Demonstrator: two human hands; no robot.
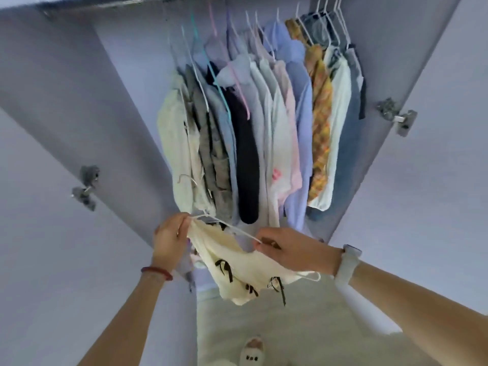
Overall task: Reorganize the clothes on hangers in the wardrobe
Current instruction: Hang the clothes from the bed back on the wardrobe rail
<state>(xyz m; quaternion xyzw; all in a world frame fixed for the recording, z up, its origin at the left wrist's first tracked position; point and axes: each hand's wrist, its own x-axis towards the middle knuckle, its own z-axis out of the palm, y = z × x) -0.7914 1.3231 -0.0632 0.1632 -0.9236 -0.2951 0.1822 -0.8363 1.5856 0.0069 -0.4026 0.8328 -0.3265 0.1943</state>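
The person holds a cream top (237,262) with small black bows on a white hanger (232,228), low and near, in front of the open wardrobe (118,107). The left hand (169,240) pinches the hanger's left end with the cloth; the right hand (293,249) curls its fingers on the hanger's right end, though the blur hides the exact grip. Farther back, a row of hung clothes (264,128) fills the rail (105,2), with a cream garment (175,143) at its left end.
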